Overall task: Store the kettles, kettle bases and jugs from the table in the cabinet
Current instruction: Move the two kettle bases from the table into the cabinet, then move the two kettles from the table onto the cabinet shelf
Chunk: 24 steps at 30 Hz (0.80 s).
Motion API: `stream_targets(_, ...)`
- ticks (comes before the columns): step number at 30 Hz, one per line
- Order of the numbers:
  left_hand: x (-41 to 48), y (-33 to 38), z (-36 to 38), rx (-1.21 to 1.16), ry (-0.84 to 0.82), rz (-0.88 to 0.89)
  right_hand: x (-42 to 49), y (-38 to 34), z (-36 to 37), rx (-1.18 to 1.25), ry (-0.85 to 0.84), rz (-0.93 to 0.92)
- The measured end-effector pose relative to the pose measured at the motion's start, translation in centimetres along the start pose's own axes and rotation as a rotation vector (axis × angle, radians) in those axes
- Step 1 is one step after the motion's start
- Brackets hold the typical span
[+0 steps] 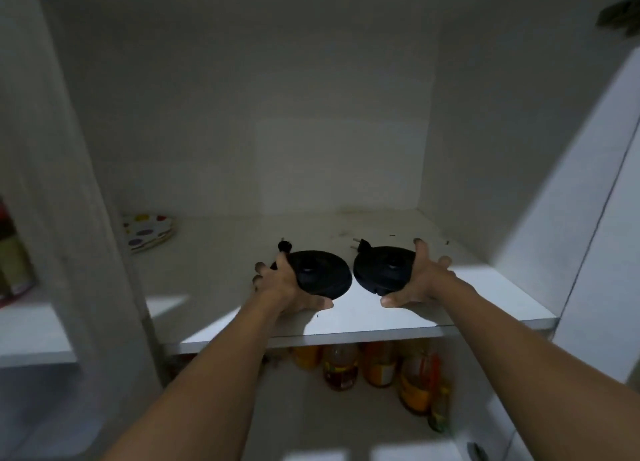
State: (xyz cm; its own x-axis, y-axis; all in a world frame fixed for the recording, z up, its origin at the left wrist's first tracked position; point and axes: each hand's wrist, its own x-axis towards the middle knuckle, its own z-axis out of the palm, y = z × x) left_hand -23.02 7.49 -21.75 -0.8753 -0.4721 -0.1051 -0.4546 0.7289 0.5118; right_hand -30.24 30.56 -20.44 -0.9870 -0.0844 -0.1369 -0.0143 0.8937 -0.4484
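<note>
A single head-worn wide-angle camera looks forward and slightly down into an open white cabinet (346, 79) from close range. The shelf (381, 325) edge crosses the middle of the view, both forearms reach in from the bottom, and straight edges bow towards the margins.

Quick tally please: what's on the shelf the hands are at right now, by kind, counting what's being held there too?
Black kettle bases: 2, one in the left hand at, one in the right hand at.
Stacks of spotted plates: 1, at the back left of the shelf; the number of plates in it cannot be told.
Total: 3
</note>
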Motion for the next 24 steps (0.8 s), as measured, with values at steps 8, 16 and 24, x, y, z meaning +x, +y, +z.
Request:
stream_targets(8,-10.5,-1.0,-0.8,0.062,0.322,0.062,-8.0,0.0,3.3,-0.057,0.201,-0.244)
stream_targets(16,-30.8,-10.2,-0.2,0.161,0.529,-0.236,-22.9,-2.9,10.0,-0.028,0.160,-0.775)
stream_targets(24,-52.8,-22.6,-1.9,0.209,0.636,-0.714,-44.3,-6.6,19.3,-0.095,-0.251,-1.137)
